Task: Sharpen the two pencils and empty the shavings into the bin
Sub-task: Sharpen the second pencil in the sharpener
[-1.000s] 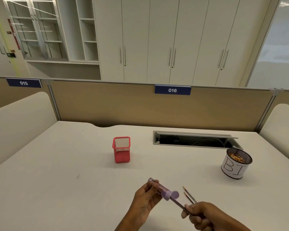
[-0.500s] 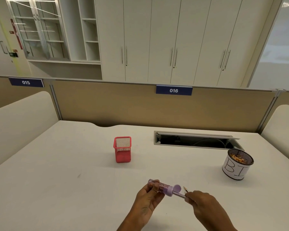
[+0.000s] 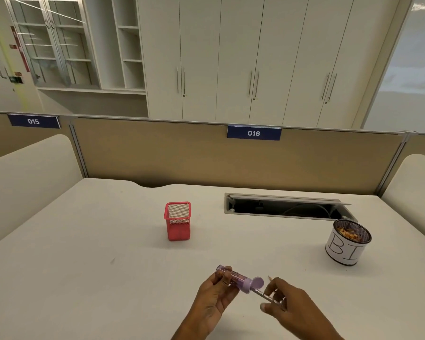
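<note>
1. Left hand [image 3: 215,296], near the table's [image 3: 84,266] front edge: fingers closed around a purple barrel sharpener [image 3: 238,280], its round cap [image 3: 258,282] flipped open.
2. Right hand [image 3: 292,305]: pinches a dark pencil [image 3: 268,296] seated in the sharpener's mouth.
3. Second pencil: only its tip [image 3: 270,277] shows behind the right hand.
4. Red mesh pen cup [image 3: 178,220]: upright, mid-table.
5. Bin [image 3: 347,242]: toward the right edge, holding shavings [image 3: 349,233].
6. Cable hatch [image 3: 285,207]: open, near the back edge.

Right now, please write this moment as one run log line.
left hand: holds purple sharpener | right hand: holds pencil in sharpener | second pencil: on desk | bin: has shavings
</note>
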`<state>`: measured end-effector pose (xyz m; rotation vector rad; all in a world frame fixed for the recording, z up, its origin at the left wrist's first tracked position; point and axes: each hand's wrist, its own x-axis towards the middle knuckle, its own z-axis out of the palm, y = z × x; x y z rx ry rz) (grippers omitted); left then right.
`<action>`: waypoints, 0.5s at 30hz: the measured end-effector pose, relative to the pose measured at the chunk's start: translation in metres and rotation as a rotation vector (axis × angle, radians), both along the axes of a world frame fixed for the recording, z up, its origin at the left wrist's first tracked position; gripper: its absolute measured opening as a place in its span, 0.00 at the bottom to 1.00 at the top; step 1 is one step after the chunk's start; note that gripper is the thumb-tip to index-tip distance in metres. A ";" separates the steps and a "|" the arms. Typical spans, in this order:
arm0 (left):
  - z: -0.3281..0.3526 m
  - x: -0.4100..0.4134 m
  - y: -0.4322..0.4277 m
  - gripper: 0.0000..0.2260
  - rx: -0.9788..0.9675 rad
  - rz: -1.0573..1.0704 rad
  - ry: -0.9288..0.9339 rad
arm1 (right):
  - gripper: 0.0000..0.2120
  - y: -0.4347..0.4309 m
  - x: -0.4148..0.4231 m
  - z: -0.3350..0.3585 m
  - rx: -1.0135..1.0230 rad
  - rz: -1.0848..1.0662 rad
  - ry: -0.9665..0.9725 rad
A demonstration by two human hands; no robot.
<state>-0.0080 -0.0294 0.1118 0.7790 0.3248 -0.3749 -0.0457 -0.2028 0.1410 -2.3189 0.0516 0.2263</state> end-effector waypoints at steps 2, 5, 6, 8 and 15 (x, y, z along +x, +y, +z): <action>0.002 0.001 0.000 0.06 -0.011 0.019 0.000 | 0.09 0.000 -0.003 -0.008 -0.374 0.050 -0.321; 0.004 0.002 0.000 0.06 -0.024 0.024 0.012 | 0.09 -0.002 -0.005 -0.023 -0.541 0.135 -0.598; 0.004 0.002 -0.001 0.06 -0.026 0.019 0.014 | 0.13 -0.001 -0.006 -0.028 -0.575 0.172 -0.627; 0.004 0.004 -0.002 0.06 -0.011 0.010 0.011 | 0.11 0.005 -0.004 -0.022 -0.497 0.115 -0.471; -0.002 0.005 -0.003 0.05 0.072 -0.051 0.010 | 0.11 -0.007 0.004 -0.012 0.849 -0.260 0.671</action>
